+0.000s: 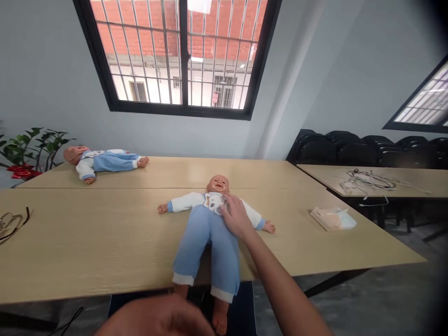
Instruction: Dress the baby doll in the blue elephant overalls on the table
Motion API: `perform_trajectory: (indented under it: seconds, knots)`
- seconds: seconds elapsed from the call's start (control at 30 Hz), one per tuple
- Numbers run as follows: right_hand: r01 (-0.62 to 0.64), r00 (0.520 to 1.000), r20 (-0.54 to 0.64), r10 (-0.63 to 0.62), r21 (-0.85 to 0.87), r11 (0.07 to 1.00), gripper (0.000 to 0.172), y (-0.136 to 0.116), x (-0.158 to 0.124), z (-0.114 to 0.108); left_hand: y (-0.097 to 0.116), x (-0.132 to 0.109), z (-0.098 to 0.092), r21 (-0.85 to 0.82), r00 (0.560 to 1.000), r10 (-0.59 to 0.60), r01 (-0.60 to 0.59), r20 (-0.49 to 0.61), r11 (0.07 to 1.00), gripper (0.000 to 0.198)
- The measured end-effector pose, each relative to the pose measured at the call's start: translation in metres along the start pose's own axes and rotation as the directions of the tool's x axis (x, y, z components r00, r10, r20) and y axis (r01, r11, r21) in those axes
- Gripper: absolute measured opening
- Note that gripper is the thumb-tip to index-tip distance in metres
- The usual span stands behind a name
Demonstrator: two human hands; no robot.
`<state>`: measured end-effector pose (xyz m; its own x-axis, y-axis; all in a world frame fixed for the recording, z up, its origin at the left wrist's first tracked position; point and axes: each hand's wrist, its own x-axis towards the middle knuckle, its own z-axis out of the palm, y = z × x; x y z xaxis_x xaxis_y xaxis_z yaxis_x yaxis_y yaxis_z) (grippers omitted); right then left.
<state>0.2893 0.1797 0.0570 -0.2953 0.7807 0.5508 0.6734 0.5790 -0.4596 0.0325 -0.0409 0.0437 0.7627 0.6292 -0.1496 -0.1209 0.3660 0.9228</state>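
Note:
A baby doll (206,228) in blue trousers and a white top lies face up on the table, its arms spread and its lower legs over the front edge. My right hand (235,215) rests on the doll's chest at the bear patch (214,202), fingers apart, holding nothing. Low in the view, my left hand (157,317) is large and blurred near the doll's feet; its fingers are mostly out of view.
A second doll (112,161) lies at the back left beside a plant (33,149). Glasses (14,225) are at the left edge. A tissue pack (334,219) sits at the right; cables (374,181) lie on another table (420,179).

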Motion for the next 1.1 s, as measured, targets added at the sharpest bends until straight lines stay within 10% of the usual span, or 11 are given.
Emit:
perform_trajectory:
  seconds: [0.1, 0.2, 0.33, 0.5, 1.1]
  knots:
    - [0.017, 0.991, 0.136, -0.008, -0.067, 0.998, 0.052, -0.002, 0.024, 0.014, 0.055, 0.033, -0.036, 0.396, 0.943, 0.216, -0.103, -0.254, 0.913, 0.045]
    - [0.007, 0.997, 0.081, -0.002, -0.063, 0.998, 0.042, 0.004, 0.025, 0.031, 0.095, 0.085, -0.087, 0.891, 0.701, 0.623, 0.039, -0.347, 0.452, 0.036]
    - [-0.034, 0.998, -0.049, 0.035, 0.019, 0.999, 0.034, 0.015, 0.012, 0.041, 0.109, 0.145, -0.145, 0.976, 0.719, 0.660, 0.142, -0.216, 0.165, 0.047]
    - [-0.100, 0.995, -0.008, 0.100, -0.014, 0.995, 0.029, 0.032, 0.016, 0.036, 0.099, 0.174, -0.186, 0.983, 0.792, 0.584, 0.148, -0.181, 0.105, 0.048]
    - [-0.150, 0.968, 0.141, 0.206, -0.331, 0.932, 0.031, 0.095, 0.079, 0.033, 0.100, 0.192, -0.265, 0.968, 0.750, 0.641, 0.248, -0.166, -0.040, 0.039]
